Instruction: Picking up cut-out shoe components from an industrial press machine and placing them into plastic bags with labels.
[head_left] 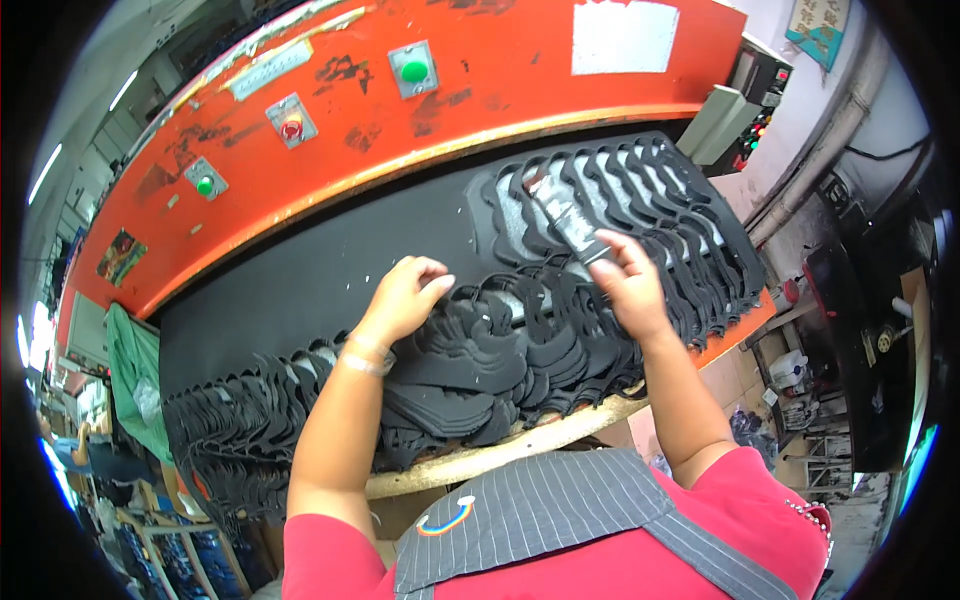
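My right hand [630, 285] grips the near end of a long, narrow tool [563, 215], pale along its length with a dark reddish far end. Its exact kind is unclear. The tool slants over wavy black strips of sheet material [600, 185] with light gaps between them. To the left, my left hand [400, 297] hovers with curled fingers and thumb drawn in, and nothing shows in it. Below and between both hands lies a heap of curved black cut pieces [460, 350], stacked in overlapping layers on the black sheet [290, 290].
A large orange machine beam [350, 110] with green and red buttons spans the far side. More cut black strips [250, 410] hang at the table's left end. A pale front edge [520, 440] runs close to my body. A control box [750, 110] stands far right.
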